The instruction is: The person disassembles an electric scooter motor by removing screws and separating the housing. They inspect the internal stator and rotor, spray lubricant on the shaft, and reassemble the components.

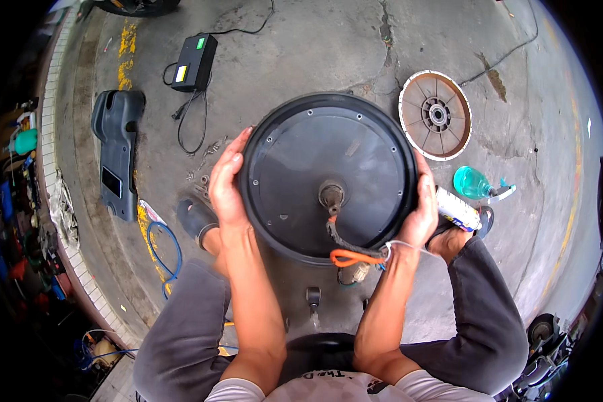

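A large black hub motor is held between my two hands in the middle of the view, its round face with rim bolts turned up. My left hand presses on its left side, fingers along the outer rim. On the opposite side my right hand grips the rim in the same way. From the axle at the centre comes a dark sleeved cable. An orange wire loop and a connector hang by my right wrist. The motor's underside is hidden.
To the right lie a round motor cover, a green spray bottle and an aerosol can. A hammer lies between my legs. Leftward are a black charger, a dark plastic housing, a blue hose and loose bolts.
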`<state>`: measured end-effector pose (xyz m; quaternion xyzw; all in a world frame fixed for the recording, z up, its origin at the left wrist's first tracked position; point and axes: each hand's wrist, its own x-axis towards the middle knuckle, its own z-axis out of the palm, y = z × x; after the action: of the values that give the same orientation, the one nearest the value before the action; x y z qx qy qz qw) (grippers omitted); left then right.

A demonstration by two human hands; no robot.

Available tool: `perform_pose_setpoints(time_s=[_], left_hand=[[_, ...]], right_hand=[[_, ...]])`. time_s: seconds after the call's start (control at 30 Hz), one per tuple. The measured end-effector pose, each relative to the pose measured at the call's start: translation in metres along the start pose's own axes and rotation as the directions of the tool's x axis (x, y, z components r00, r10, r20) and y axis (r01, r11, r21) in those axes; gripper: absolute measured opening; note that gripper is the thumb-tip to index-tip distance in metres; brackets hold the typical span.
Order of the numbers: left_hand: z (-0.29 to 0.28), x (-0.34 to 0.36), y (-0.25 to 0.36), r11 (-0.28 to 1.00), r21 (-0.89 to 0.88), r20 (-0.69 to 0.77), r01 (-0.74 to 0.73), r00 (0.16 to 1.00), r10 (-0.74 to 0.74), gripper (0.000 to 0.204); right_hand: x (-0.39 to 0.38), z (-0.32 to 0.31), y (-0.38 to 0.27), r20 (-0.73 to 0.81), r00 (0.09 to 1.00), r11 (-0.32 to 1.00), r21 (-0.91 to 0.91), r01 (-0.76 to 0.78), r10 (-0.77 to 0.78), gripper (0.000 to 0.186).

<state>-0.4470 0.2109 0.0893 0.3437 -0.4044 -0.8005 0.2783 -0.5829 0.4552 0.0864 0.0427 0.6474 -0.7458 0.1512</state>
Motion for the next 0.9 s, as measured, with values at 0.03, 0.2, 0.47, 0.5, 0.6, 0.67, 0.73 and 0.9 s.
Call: perform_pose_setpoints(time_s=[0.03, 0.2, 0.47, 0.5, 0.6, 0.67, 0.73, 0.9], left_hand=[[-0.01, 0.009, -0.014, 0.999, 0.047, -0.043, 0.01, 0.999, -0.008, 0.054], [-0.021, 0.027, -0.034, 0.999, 0.046, 0.01, 0.021, 1.0, -0.021, 0.062], [0.003, 0.034, -0.035, 0.962, 0.271, 0.002, -0.036, 0.999, 0.037, 0.054], [0.005, 0.034, -0.034, 0.959, 0.28, 0.02, -0.038, 0.999, 0.033, 0.052], [0.016, 0.035, -0.035, 0.95, 0.309, 0.047, -0.033, 0.999, 0.019, 0.047], [0.024, 0.036, -0.034, 0.929, 0.368, 0.051, -0.022, 0.999, 0.003, 0.046], [0.031, 0.037, -0.028, 0.942, 0.335, 0.052, -0.001, 0.999, -0.017, 0.045], [0.019, 0.022, -0.003, 0.999, 0.037, -0.005, 0.034, 0.999, -0.034, 0.065]], right_hand=[[0.008, -0.005, 0.025, 0.01, 1.0, 0.997, 0.071, -0.026, 0.025, 0.057], [0.027, 0.012, 0.059, 0.105, 0.968, 0.917, 0.312, -0.248, 0.226, 0.069], [0.033, 0.003, 0.061, 0.04, 0.974, 0.958, 0.176, -0.225, 0.221, 0.064], [0.034, 0.001, 0.064, 0.029, 0.975, 0.962, 0.164, -0.22, 0.218, 0.064], [0.035, -0.008, 0.071, 0.017, 0.975, 0.959, 0.178, -0.223, 0.223, 0.06], [0.036, -0.012, 0.074, 0.008, 0.967, 0.943, 0.221, -0.249, 0.253, 0.058], [0.036, -0.009, 0.071, -0.004, 0.954, 0.915, 0.282, -0.288, 0.301, 0.056], [0.016, 0.006, 0.023, 0.024, 0.961, 0.869, 0.422, -0.259, 0.275, 0.06]])
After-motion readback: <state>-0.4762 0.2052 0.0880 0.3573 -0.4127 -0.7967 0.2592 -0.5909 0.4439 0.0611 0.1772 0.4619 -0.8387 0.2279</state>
